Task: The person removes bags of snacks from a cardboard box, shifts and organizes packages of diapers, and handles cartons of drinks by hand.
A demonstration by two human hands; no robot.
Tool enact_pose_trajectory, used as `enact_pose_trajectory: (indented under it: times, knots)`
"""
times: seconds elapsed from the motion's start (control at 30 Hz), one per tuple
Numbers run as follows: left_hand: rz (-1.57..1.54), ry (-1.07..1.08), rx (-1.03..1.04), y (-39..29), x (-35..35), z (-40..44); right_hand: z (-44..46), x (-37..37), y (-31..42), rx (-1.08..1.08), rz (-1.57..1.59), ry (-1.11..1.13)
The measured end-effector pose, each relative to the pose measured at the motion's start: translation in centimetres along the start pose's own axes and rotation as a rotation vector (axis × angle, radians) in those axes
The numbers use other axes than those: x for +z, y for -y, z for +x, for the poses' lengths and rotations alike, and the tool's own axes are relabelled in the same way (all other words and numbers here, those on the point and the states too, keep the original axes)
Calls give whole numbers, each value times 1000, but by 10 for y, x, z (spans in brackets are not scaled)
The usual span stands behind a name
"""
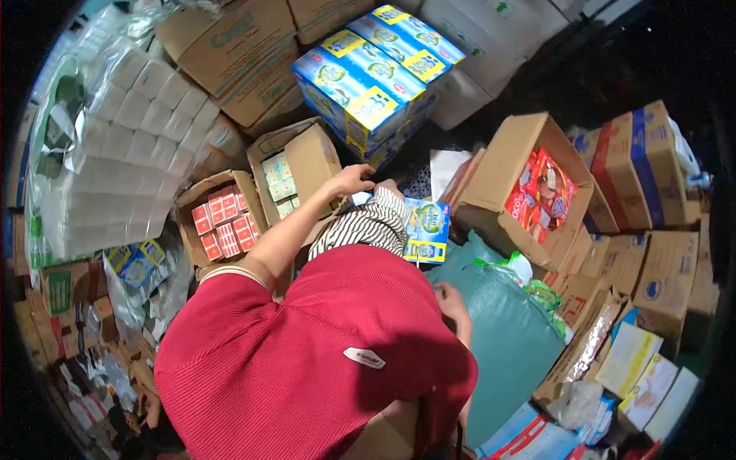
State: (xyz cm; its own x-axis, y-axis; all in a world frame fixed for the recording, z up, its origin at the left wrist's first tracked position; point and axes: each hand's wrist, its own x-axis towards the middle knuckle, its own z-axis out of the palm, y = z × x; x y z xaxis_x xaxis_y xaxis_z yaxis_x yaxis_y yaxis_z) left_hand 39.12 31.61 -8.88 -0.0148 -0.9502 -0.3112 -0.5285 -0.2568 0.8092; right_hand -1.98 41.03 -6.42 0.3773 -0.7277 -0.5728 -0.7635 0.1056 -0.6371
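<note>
My left hand reaches forward beside a carton with small green-and-white packs. Its fingers are loosely bent and apart, above striped cloth over a bent leg, with nothing visible in them. My right hand is low, beside my red shirt and against the edge of a large green sack. Its fingers are partly hidden, so I cannot tell whether it grips anything. Between the striped cloth and the sack is a blue box with a yellow label.
An open carton of red packs stands at left, beneath stacked white wrapped packs. Blue-and-yellow shrink-wrapped boxes are stacked ahead. At right, a tilted carton holds red bags; more cartons crowd the edge.
</note>
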Motion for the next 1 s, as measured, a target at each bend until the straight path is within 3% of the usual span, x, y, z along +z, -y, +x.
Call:
enact_pose_trajectory:
  times: [0.03,0.1,0.13,0.17,0.27,0.4,0.53,0.7,0.9,1.0]
  knots:
    - [-6,-7,-42,17,6,2,-8,-11,15,-85,-235,-218]
    - [158,-28,52,72,25,10,-20,-30,31,-172,-165,-614]
    - [238,120,-43,100,32,17,-27,-42,40,-106,-164,-713]
    - [343,143,8,118,37,16,-33,-50,45,-37,-163,-803]
    - [139,185,-327,93,35,-33,-43,-61,45,-71,-645,-1025]
    - [145,235,-493,124,45,-69,-46,-42,9,386,-580,-721]
    - [162,270,-548,141,39,-83,-55,-23,-8,314,-573,-742]
    - [115,235,-580,134,6,-42,-51,-23,-23,331,-499,-748]
    - [-96,70,-592,11,-44,4,-52,-29,-7,427,-523,-710]
    - [-196,24,-489,0,-53,38,-49,-31,-2,471,-540,-687]
